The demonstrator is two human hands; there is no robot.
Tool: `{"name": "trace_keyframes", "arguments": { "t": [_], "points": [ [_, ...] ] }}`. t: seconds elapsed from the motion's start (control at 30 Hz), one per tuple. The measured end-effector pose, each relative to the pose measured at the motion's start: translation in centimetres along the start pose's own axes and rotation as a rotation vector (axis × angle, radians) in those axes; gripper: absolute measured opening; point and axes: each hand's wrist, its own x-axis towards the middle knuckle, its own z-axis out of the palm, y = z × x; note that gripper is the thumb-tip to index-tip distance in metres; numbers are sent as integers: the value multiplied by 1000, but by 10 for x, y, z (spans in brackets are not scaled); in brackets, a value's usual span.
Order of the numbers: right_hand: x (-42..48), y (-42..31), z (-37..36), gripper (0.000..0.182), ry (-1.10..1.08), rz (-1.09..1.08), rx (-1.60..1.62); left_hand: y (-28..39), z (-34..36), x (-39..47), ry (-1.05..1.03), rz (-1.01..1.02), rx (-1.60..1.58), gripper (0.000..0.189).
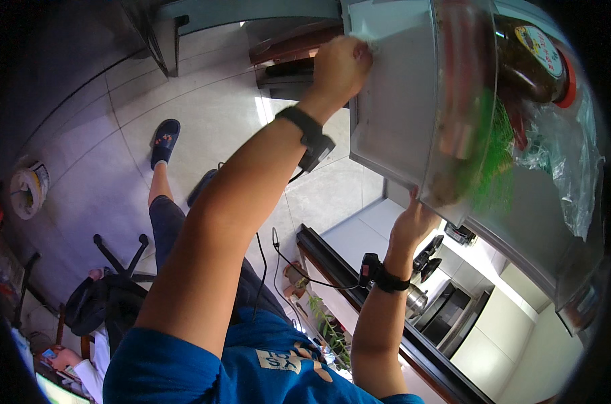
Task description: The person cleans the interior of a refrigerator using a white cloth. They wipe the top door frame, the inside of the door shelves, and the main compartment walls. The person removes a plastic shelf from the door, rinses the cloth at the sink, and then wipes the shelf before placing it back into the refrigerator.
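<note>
My left hand (pixel 343 65) is curled into a fist at the outer edge of a pale, translucent refrigerator drawer (pixel 394 96); a blurred whitish patch shows by its fingers, and whether it holds something is unclear. Lower down, my right hand (pixel 412 222) grips the drawer's near corner, its fingers partly hidden. Behind the clear wall are blurred red packs (pixel 459 76) and green netting (pixel 492 156). A dark glass jar with a red lid (pixel 530 60) lies on its side beyond, beside a crumpled clear plastic bag (pixel 578 166). Both wrists wear black straps with small devices and cables.
Below right are a kitchen counter with a steel pot (pixel 416 301) and a black-framed threshold (pixel 356 283). A potted plant (pixel 328 328) stands near my torso. A wheeled chair base (pixel 126 255), a tape roll (pixel 29 189) and another person's arm (pixel 68 359) are at left.
</note>
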Motion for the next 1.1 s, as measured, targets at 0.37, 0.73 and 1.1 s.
{"name": "trace_keyframes", "arguments": {
  "t": [0.37,0.73,1.1],
  "points": [
    [-1,-14,4,48,13,-11,-6,11,0,-30,-75,-41,12,9],
    [-6,-19,6,40,38,-27,-67,18,-14,-65,-324,-33,114,9],
    [-6,-23,3,40,-15,46,63,45,-34,-124,-403,-136,-72,12]
  ]
}}
